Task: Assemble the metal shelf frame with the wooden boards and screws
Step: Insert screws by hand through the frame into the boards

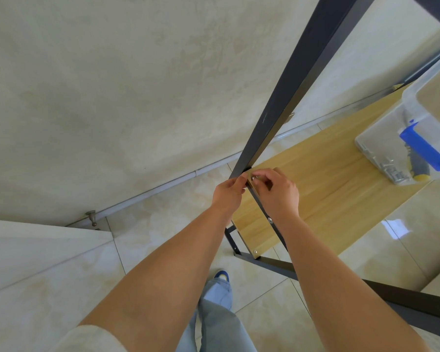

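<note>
We held the corner where the dark metal frame (285, 102) met the pale wooden board (325, 179). Our left hand (228, 193) gripped the upright post, while our right hand (277, 191) pinched a small silver screw (254, 177) at the board's edge. Beyond our right hand, a clear plastic box (401, 133) sat on the board.

Matt metal frame (290, 102), wood-grain board (328, 189)

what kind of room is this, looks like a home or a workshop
Probably a room in a home: glossy beige floor tiles, a plain plastered wall with a doorstop at its base, and a clear plastic storage box of screws.
</note>
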